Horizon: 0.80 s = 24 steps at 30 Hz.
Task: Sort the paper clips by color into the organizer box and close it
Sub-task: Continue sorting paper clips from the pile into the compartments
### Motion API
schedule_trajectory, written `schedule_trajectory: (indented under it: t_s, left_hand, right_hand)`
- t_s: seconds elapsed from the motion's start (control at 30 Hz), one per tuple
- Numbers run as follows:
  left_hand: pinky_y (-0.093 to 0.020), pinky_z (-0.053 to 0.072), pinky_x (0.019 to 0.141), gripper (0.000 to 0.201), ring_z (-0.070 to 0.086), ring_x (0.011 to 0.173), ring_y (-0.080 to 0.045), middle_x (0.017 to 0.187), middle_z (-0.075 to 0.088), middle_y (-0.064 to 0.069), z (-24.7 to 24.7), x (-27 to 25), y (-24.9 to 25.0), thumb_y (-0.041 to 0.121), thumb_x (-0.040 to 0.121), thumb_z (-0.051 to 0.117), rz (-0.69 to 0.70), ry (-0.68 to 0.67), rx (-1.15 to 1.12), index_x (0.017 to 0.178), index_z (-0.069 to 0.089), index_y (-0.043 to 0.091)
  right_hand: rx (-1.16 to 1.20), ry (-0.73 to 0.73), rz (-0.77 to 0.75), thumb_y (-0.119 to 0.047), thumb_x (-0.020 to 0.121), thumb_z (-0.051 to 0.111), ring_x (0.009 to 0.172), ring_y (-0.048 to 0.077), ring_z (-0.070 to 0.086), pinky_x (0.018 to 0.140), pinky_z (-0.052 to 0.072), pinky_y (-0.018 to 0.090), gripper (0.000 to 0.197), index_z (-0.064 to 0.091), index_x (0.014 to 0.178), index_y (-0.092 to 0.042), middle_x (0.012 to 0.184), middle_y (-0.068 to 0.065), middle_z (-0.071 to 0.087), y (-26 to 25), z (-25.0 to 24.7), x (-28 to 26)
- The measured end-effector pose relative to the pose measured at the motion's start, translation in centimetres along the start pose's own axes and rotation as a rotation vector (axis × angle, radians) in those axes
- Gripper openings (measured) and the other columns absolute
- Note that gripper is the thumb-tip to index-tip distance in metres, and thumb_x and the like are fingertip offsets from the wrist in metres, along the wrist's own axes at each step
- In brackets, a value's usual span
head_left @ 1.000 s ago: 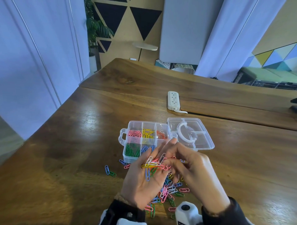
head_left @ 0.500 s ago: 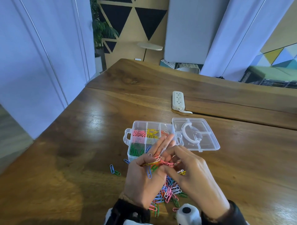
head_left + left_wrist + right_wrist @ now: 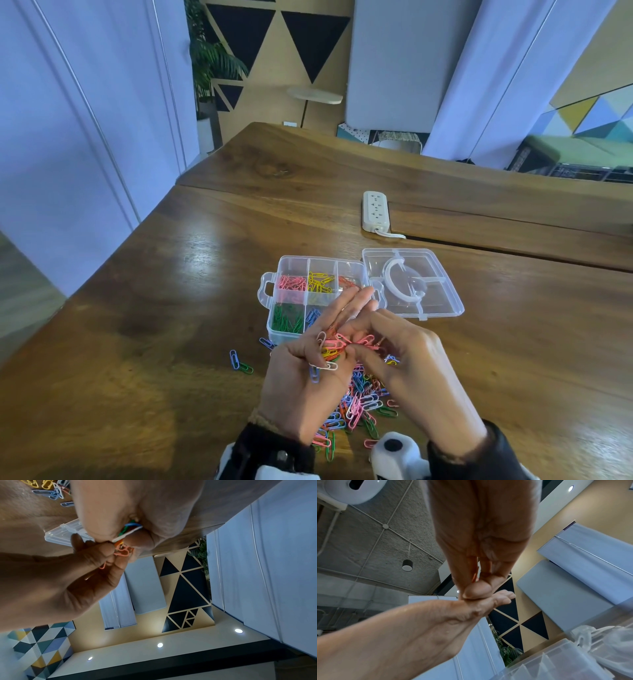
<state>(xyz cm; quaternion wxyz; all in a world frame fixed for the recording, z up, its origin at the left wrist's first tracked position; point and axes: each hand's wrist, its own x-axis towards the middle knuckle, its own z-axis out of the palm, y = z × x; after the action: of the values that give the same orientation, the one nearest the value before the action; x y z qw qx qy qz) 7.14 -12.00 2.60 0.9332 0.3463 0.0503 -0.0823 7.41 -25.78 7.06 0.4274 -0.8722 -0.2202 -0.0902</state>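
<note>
A glossy wooden bench (image 3: 171,342) fills the frame's lower half; triangle-patterned wall (image 3: 274,51) above. Centre: the open organizer box (image 3: 318,298). Left hand (image 3: 301,387) cups mixed clips (image 3: 329,353); right hand (image 3: 411,373) pinches pink ones (image 3: 359,341).

Clear glossy plastic organizer box (image 3: 320,274) on a polished wooden table (image 3: 171,342); smooth colour-coated paper clips (image 3: 359,404).

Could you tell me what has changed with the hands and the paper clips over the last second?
The left hand went from flat and open to curled round its mixed clips. The right hand now pinches pink paper clips out of that bunch. The organizer box, its open lid and the loose pile stayed put.
</note>
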Motion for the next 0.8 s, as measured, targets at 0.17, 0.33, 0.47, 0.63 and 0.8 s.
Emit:
schedule_trajectory:
  t_s: [0.17, 0.33, 0.47, 0.63, 0.8]
  left_hand:
    - [-0.026, 0.018, 0.109, 0.081, 0.042, 0.134, -0.028, 0.145, 0.042, -0.021, 0.6, 0.6, 0.1, -0.014, 0.059, 0.018, -0.138, -0.178, -0.167, 0.133, 0.049, -0.003]
    - [-0.023, 0.049, 0.083, 0.093, 0.046, 0.128, -0.027, 0.146, 0.041, -0.021, 0.5, 1.4, 0.5, -0.007, 0.047, 0.047, -0.181, -0.272, -0.261, 0.140, 0.040, -0.004]
    - [-0.033, 0.039, 0.091, 0.096, 0.049, 0.121, -0.036, 0.136, 0.051, -0.024, 1.1, 3.1, 1.5, -0.005, 0.035, 0.045, -0.213, -0.181, -0.192, 0.131, 0.046, -0.009]
    - [-0.026, 0.039, 0.075, 0.046, 0.049, 0.073, -0.025, 0.087, 0.050, -0.012, 1.4, 5.2, 3.0, -0.007, 0.039, 0.034, -0.273, -0.141, -0.058, 0.075, 0.062, -0.003]
    - [-0.041, 0.058, 0.078, 0.044, 0.046, 0.088, -0.031, 0.086, 0.046, -0.014, 1.2, 6.1, 4.4, -0.015, 0.052, 0.014, -0.353, -0.139, -0.039, 0.071, 0.050, 0.001]
  right_hand:
    - [0.046, -0.011, 0.073, -0.006, 0.076, 0.072, 0.072, 0.000, 0.059, 0.065, 0.043, 0.010, 0.019, 0.069, 0.080, -0.025, 0.080, -0.018, 0.064, -0.1, -0.1, 0.0]
    - [-0.022, -0.109, 0.190, -0.010, 0.077, 0.071, 0.059, 0.002, 0.056, 0.061, 0.040, 0.009, 0.010, 0.068, 0.078, -0.020, 0.058, -0.020, 0.058, -0.2, 0.5, 1.2]
    - [-0.077, -0.167, 0.213, -0.008, 0.080, 0.068, 0.059, 0.006, 0.054, 0.067, 0.045, 0.016, 0.008, 0.067, 0.086, -0.014, 0.070, -0.006, 0.061, 0.1, 0.7, 3.3]
    - [0.033, -0.264, 0.271, 0.000, 0.079, 0.068, 0.041, -0.006, 0.053, 0.048, 0.043, 0.008, 0.013, 0.062, 0.083, -0.011, 0.068, -0.002, 0.060, 1.1, 0.1, 6.4]
    - [0.096, -0.400, 0.269, 0.001, 0.076, 0.070, 0.053, 0.014, 0.059, 0.053, 0.050, 0.020, 0.021, 0.059, 0.075, -0.017, 0.071, 0.008, 0.064, 1.9, -0.4, 8.2]
